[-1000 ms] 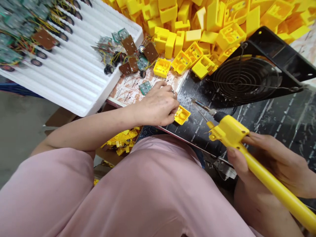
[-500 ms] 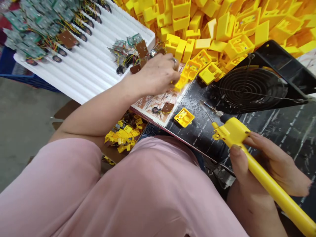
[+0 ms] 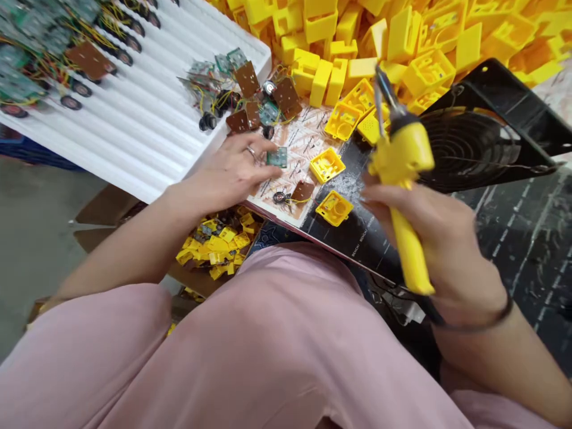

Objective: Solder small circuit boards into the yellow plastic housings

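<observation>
My left hand (image 3: 232, 170) reaches over the table edge, its fingertips on a small green circuit board (image 3: 277, 157); the fingers are curled around it. My right hand (image 3: 429, 232) grips a yellow soldering iron (image 3: 400, 179) with its tip pointing up and away. Two open yellow plastic cases lie between the hands: one (image 3: 327, 164) on the patterned mat, the other (image 3: 333, 208) on the black mat. A brown board with a small speaker (image 3: 295, 194) lies beside them.
A white ridged tray (image 3: 134, 131) at the left holds several wired circuit boards. A large heap of yellow cases (image 3: 402, 36) fills the back. A black fan housing (image 3: 473, 143) sits at the right. Yellow scraps (image 3: 214, 244) lie in a box below the table edge.
My left hand came back from the yellow heap, left a case on the patterned mat and now touches the green board. My right hand swung the soldering iron upright and leftward.
</observation>
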`<action>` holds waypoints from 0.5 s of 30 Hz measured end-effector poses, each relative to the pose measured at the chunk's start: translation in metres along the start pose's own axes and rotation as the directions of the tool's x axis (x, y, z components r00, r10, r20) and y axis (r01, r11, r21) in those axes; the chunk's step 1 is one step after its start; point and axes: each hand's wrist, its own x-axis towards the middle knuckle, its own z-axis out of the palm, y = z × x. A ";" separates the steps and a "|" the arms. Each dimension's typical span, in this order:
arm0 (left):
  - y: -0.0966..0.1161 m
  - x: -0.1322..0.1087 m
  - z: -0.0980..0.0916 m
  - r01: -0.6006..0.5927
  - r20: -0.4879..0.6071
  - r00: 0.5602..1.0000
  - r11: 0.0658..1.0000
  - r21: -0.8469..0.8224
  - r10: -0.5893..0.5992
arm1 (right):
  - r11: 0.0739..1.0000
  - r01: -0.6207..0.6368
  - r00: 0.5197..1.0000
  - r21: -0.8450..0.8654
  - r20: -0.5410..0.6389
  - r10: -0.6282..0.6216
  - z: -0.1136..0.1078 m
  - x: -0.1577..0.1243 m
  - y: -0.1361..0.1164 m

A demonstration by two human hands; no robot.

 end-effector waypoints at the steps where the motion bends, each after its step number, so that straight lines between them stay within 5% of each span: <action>1: 0.001 0.001 0.000 0.028 -0.005 1.000 0.999 -0.031 -0.028 | 0.997 0.075 0.996 -0.004 0.056 -0.074 0.006 0.016 0.004; 4: 0.001 0.001 -0.002 0.036 -0.082 0.995 0.988 -0.150 -0.049 | 0.985 0.171 0.969 0.020 0.179 -0.171 0.028 0.055 0.021; 8: 0.002 -0.005 -0.007 -0.021 -0.181 0.981 0.902 -0.432 -0.064 | 0.991 0.131 0.944 0.038 0.301 -0.136 0.050 0.079 0.037; 15: 0.030 0.009 -0.021 0.235 0.002 0.934 0.613 -0.755 -0.356 | 0.984 0.110 0.975 -0.140 0.207 -0.080 0.055 0.058 0.030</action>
